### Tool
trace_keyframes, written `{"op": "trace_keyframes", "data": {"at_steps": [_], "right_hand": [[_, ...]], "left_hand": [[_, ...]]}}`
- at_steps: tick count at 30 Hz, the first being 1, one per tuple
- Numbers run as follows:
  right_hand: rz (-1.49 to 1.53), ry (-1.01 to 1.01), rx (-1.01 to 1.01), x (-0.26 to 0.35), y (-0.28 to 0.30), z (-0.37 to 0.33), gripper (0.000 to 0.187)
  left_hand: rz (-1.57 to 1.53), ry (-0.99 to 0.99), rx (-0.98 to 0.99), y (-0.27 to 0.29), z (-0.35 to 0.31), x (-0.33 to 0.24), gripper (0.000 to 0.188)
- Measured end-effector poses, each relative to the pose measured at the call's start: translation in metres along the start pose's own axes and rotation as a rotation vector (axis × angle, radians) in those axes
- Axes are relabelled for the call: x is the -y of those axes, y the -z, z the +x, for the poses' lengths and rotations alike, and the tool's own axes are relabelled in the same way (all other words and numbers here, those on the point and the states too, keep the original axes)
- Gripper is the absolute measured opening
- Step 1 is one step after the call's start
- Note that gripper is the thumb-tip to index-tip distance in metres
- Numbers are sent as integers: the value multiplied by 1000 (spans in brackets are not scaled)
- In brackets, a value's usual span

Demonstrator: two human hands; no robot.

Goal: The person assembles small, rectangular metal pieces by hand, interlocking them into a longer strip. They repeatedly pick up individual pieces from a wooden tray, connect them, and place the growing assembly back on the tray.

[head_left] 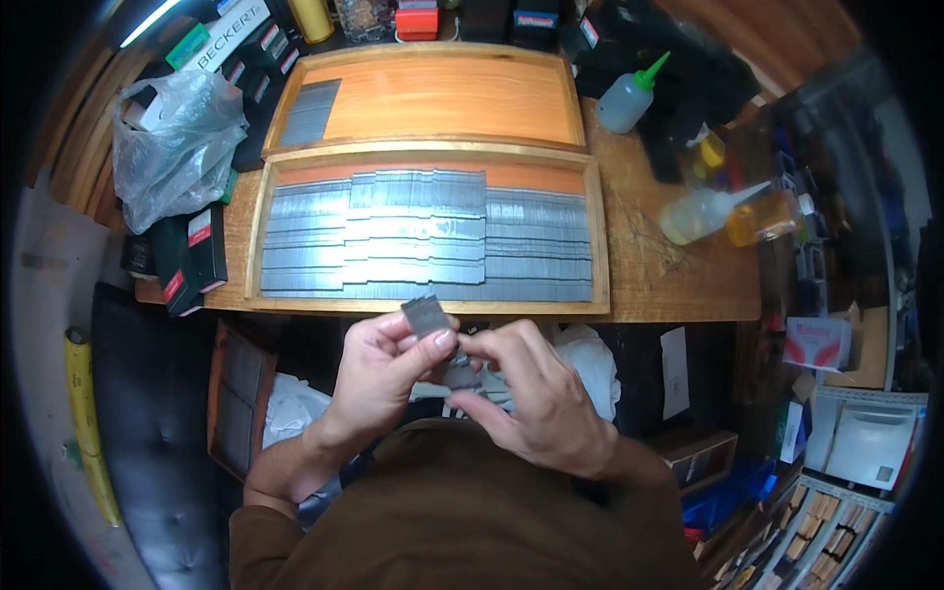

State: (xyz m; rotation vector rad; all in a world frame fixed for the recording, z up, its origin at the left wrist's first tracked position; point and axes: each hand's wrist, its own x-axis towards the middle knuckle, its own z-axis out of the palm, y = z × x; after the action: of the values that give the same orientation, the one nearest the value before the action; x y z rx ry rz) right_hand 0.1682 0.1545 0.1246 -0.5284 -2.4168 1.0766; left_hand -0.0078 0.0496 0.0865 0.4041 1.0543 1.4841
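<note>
Several grey plates (425,315); in left hand (378,370)

gray metal pieces (426,314): partly hidden in grasp | brown shirt (452,511): cut off below

Large dark capital letters, legible in the view, are borne by a long white box (221,41) at the upper left. Red-and-white labels are carried by a black box (209,264) at the left edge of the worktop (678,295) and by a dark box (588,45) at the upper right; their print is too small to be read. Blurred lettering is shown on a white-and-red carton (818,344) at the right.
</note>
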Motion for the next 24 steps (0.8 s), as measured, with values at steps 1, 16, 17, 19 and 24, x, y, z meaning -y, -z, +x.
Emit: {"op": "trace_keyframes", "data": {"at_steps": [1, 16, 17, 19, 24], "right_hand": [[132, -70, 51, -5, 3, -13, 43], [626, -283, -105, -62, -93, -133, 21], [643, -276, -116, -64, -96, -130, 21], [677, -262, -136, -65, -101, -126, 20], [671, -317, -129, -66, -99, -127, 17]], "left_hand": [[11, 20, -10, 2, -5, 7, 19], [223, 535, 65, 12, 41, 61, 26], [242, 521, 63, 15, 49, 59, 28], [230, 541, 65, 11, 48, 54, 23], [197, 601, 79, 15, 49, 56, 27]]}}
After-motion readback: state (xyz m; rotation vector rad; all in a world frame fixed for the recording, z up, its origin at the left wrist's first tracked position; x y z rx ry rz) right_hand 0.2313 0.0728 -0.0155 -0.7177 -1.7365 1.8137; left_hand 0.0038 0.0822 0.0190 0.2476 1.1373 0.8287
